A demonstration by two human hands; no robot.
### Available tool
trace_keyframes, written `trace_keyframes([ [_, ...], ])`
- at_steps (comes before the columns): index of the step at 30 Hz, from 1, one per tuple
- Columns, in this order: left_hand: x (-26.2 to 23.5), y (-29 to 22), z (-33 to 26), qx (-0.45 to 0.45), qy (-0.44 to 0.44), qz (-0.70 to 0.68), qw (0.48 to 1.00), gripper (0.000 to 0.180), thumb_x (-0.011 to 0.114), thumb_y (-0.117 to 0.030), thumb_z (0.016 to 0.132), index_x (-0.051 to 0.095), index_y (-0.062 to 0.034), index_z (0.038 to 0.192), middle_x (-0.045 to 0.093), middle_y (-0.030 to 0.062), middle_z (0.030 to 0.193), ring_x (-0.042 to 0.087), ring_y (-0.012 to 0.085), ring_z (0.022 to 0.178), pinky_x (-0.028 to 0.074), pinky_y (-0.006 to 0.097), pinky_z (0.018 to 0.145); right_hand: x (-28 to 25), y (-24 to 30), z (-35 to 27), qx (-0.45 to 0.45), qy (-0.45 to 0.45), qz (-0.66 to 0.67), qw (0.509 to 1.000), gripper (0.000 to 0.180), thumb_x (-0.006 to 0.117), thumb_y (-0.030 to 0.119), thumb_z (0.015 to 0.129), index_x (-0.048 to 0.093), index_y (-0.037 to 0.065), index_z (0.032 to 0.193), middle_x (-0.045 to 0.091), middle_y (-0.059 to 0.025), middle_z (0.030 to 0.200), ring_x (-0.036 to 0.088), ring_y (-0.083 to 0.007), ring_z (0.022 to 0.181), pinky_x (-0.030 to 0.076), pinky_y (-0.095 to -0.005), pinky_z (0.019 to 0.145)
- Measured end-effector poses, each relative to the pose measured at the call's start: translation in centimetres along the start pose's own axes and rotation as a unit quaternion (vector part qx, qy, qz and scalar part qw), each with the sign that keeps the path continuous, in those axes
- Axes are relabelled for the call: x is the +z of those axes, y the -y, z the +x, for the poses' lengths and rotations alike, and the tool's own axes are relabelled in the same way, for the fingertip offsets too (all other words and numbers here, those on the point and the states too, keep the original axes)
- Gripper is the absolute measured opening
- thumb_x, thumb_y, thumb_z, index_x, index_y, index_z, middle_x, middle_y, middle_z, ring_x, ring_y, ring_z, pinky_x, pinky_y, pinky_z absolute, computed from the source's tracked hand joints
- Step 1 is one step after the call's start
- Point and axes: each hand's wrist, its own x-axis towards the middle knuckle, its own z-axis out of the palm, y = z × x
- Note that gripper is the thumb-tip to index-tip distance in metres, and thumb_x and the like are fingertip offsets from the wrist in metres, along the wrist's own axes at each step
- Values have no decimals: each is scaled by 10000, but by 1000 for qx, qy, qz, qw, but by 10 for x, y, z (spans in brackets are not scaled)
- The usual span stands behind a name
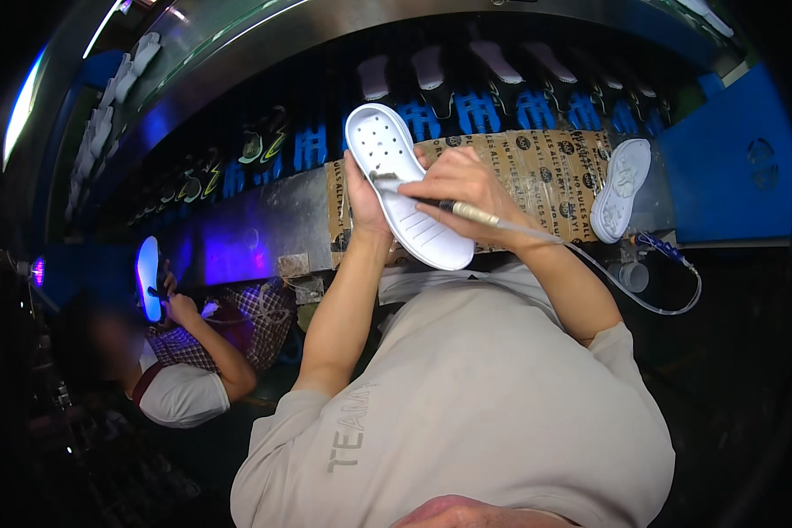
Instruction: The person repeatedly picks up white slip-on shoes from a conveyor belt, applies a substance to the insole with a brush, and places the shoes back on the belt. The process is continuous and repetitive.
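A white shoe sole [431, 242] is tilted in front of me, its inner side facing up, with small holes toward the far end and grooves toward the near end. My left hand [363, 198] is closed around its left edge, the fingers partly hidden behind it. In my right hand [466, 185] is a brush [473, 213] with a pale and black handle; its bristles touch the sole near the middle. A clear tube [581, 251] trails from the handle toward the right. Another white sole [623, 189] rests on the bench at the right.
Printed cardboard [537, 176] covers the bench under my hands. Beyond it stands a row of blue holders [480, 113] with shoe parts above. A blue panel [722, 158] bounds the right side. At the left, a co-worker [185, 387] holds a brightly lit sole [148, 277].
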Motion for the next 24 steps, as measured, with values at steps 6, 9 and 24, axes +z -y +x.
trace_keyframes([
  [6, 4, -16, 12, 10, 48, -4, 999, 839, 196, -746, 1018, 539, -54, 1346, 630, 174, 1045, 641, 301, 914, 566, 490, 891, -13, 9, 4, 34, -33, -60, 997, 273, 816, 114, 840, 814, 130, 1113, 737, -42, 872, 619, -201, 880, 435, -385, 943],
  [9, 9, -28, 20, 21, 54, -4, 998, 818, 243, -746, 1008, 541, -66, 1353, 632, 169, 1059, 640, 297, 921, 563, 484, 896, -15, 19, 6, -52, 72, 29, 996, 275, 829, 142, 831, 815, 133, 1106, 737, -43, 873, 610, -199, 860, 433, -371, 902],
  [24, 77, -94, 52, -70, 182, 197, 961, 891, 185, -734, 1034, 547, -11, 1408, 705, 244, 1054, 749, 332, 860, 643, 472, 793, -46, 34, 17, -37, 164, 94, 981, 278, 835, 256, 858, 819, 114, 1097, 669, -27, 776, 564, -188, 762, 411, -373, 799],
])
